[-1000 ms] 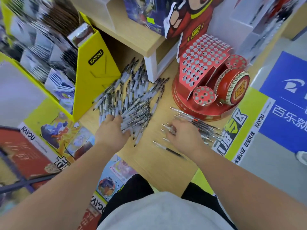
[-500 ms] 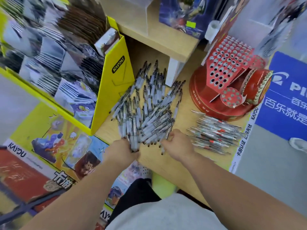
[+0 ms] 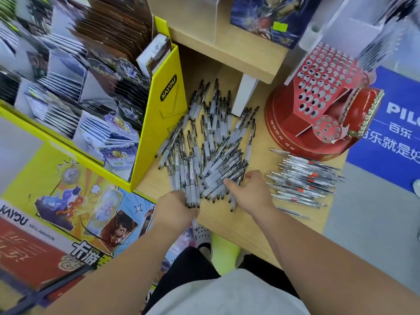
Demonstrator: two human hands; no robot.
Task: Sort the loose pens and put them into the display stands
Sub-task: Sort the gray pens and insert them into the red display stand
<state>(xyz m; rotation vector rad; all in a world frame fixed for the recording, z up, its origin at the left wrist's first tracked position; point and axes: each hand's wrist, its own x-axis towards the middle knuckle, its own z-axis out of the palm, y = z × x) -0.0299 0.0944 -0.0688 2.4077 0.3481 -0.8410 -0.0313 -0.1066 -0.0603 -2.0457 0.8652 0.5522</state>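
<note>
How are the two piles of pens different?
The black pen pile is much bigger than the red-marked pen pile. The black pen pile is jumbled; the red-marked pen pile lies neat, side by side. Both rest on the wooden table.

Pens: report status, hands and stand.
Left hand grips a bundle from the grey pile. Right hand on same pile, grip unclear. Red-marked pens lie apart. Stand holes empty.
</note>
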